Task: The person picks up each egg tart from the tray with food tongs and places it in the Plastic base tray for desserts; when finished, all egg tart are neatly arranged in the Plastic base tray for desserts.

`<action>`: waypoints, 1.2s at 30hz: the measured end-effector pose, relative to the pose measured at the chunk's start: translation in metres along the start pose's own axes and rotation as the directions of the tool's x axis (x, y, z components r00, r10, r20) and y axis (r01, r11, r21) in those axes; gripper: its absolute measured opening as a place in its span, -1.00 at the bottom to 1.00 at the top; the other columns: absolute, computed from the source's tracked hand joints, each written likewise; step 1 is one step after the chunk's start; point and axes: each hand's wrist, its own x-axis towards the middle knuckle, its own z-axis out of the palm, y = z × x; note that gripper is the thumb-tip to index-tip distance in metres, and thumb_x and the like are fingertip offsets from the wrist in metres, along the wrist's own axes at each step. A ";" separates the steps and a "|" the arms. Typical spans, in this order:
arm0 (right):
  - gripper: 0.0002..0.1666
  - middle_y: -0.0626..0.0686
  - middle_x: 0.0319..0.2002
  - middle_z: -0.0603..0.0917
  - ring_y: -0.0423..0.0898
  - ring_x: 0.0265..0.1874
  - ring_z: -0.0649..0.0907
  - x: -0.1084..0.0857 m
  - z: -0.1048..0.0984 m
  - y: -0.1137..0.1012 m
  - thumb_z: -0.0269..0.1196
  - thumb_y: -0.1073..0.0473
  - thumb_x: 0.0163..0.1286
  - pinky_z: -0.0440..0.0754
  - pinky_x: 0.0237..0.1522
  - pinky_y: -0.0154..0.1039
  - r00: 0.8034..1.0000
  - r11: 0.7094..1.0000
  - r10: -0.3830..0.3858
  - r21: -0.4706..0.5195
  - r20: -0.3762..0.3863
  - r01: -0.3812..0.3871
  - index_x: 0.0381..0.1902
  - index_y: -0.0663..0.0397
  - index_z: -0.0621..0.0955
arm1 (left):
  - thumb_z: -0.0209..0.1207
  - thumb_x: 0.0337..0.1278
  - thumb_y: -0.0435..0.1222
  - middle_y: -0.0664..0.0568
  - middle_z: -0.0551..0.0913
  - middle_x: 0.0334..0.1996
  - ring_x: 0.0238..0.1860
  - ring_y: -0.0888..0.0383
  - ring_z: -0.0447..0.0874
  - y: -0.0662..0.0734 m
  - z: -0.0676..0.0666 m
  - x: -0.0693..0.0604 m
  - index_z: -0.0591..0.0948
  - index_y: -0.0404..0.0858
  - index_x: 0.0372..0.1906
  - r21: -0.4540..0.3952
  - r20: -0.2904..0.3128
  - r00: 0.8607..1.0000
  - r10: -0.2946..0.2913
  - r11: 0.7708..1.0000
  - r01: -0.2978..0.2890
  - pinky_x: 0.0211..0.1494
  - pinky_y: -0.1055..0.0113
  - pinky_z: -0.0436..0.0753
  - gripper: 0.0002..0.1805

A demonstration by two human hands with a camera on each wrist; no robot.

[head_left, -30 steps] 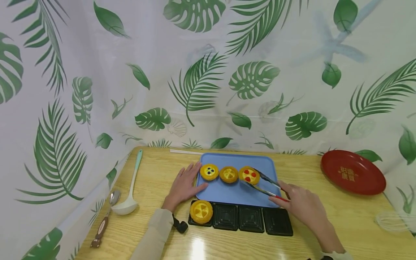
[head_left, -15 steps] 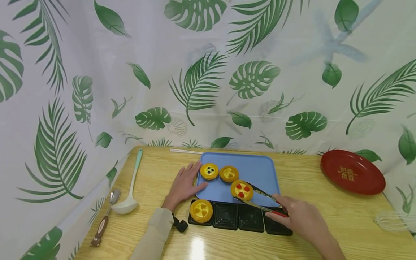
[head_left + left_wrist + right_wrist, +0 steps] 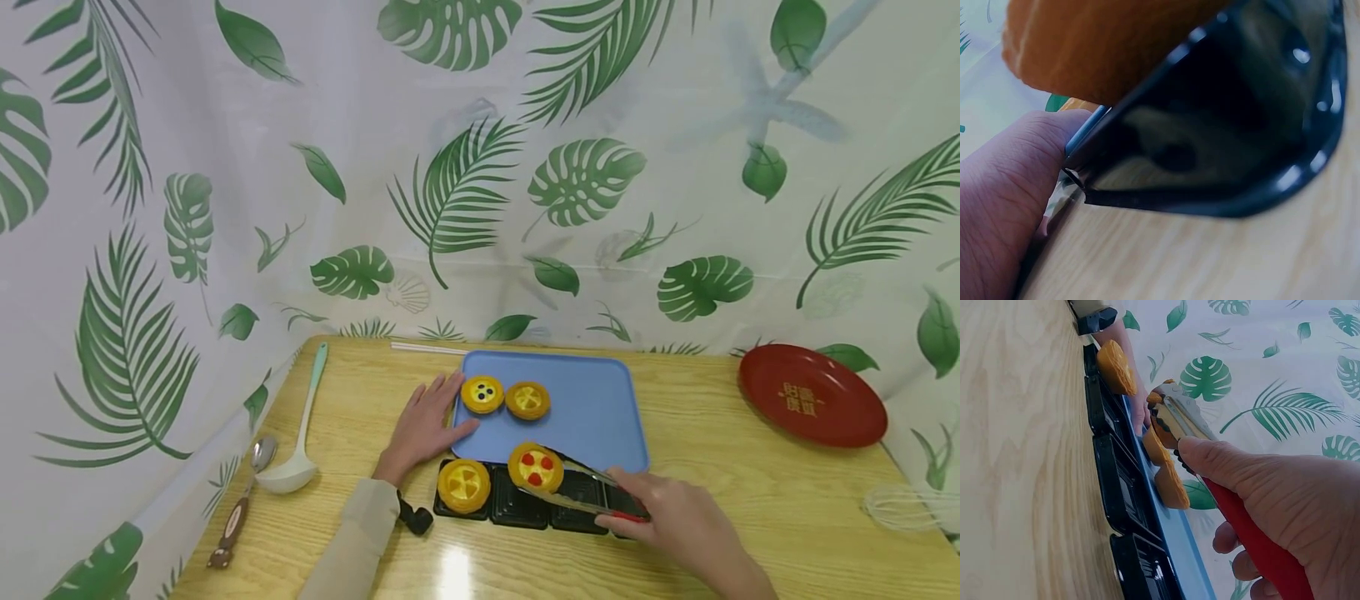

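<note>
One red-topped tart (image 3: 536, 469) is clamped by its sides in the tongs (image 3: 577, 504), above the second cell from the left end of the black compartment row (image 3: 521, 508), at the near edge of the blue tray (image 3: 592, 408). The right hand (image 3: 678, 518) grasps the tongs' handles; the left hand (image 3: 426, 423) rests, fingers extended, at the tray's left edge. Slackened or off-centre pressure could let the tart tip onto a cell wall.

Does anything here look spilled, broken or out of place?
Nothing looks spilled or broken. One mild oddity: the red plate, at the table's far right, appears to reach past the edge; I can't tell whether it overhangs. The red-dotted tart above the black tray is simply held in tongs by the right hand.
</note>
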 end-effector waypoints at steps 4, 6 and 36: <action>-0.22 -0.11 -0.27 0.82 -0.26 -0.56 0.63 0.001 0.002 -0.005 0.33 -0.54 0.23 0.50 -0.61 -0.37 0.996 1.000 0.016 0.000 0.085 -0.016 0.16 -0.16 0.76 | 0.06 0.33 0.38 0.10 0.11 0.67 0.68 -0.02 0.00 -0.001 0.001 0.000 0.07 -0.06 0.71 0.003 0.004 1.000 -0.001 1.000 0.001 0.69 -0.06 -0.06 0.04; -0.21 -0.04 -0.17 0.85 -0.22 -0.52 0.69 0.001 0.004 -0.007 0.30 -0.56 0.24 0.55 -0.59 -0.35 0.992 1.000 0.018 0.005 0.127 -0.019 0.18 -0.18 0.76 | 0.06 0.33 0.39 0.11 0.11 0.67 0.68 -0.01 -0.01 -0.001 0.001 0.001 0.07 -0.05 0.71 0.008 0.005 1.000 -0.002 1.000 0.001 0.69 -0.05 -0.06 0.04; -0.14 -0.05 -0.12 0.84 -0.14 -0.37 0.77 0.009 0.016 -0.009 0.28 -0.61 0.21 0.66 -0.48 -0.27 0.982 1.000 0.003 -0.006 0.187 -0.002 0.19 -0.14 0.74 | 0.04 0.34 0.39 0.13 0.09 0.68 0.68 0.02 -0.02 -0.003 0.002 0.000 0.06 -0.03 0.72 0.010 0.002 1.000 0.001 1.000 -0.001 0.69 -0.06 -0.06 0.03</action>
